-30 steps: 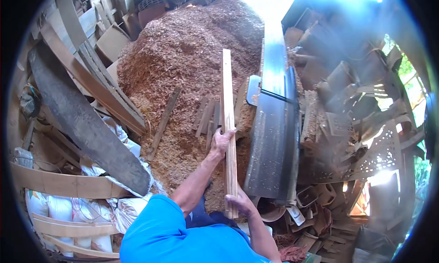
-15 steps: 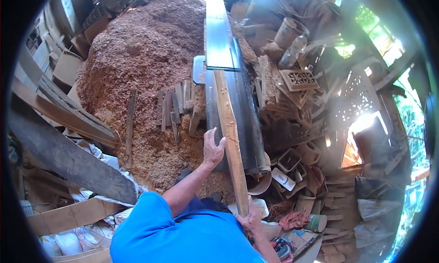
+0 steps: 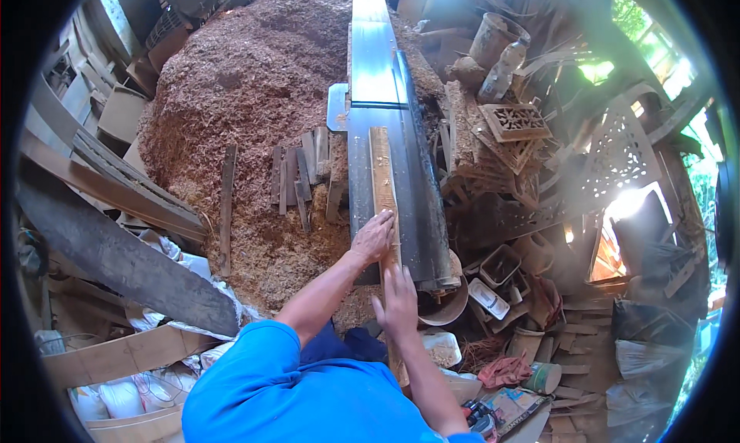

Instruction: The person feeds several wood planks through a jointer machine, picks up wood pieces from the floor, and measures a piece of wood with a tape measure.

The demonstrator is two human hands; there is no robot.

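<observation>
A long wooden board lies lengthwise on the dark metal bed of a jointer, its far end short of the dark cross gap in the bed. My left hand grips the board near the middle of its length, fingers laid across its top. Closer to my body, my right hand is over the board with fingers stretched forward; whether it touches the wood is hard to tell. The board's near end passes under my right forearm, partly hidden by it. Beyond the gap, the shiny far table continues.
A big heap of wood shavings fills the area left of the jointer, with several offcuts on it. To the right are a carved wooden panel, a white tub and plastic containers. Curved planks stand at the left.
My left hand has come down onto the board from a raised, spread pose. My right hand has left the board's near end and moved forward. The board's far end has shifted slightly nearer.
</observation>
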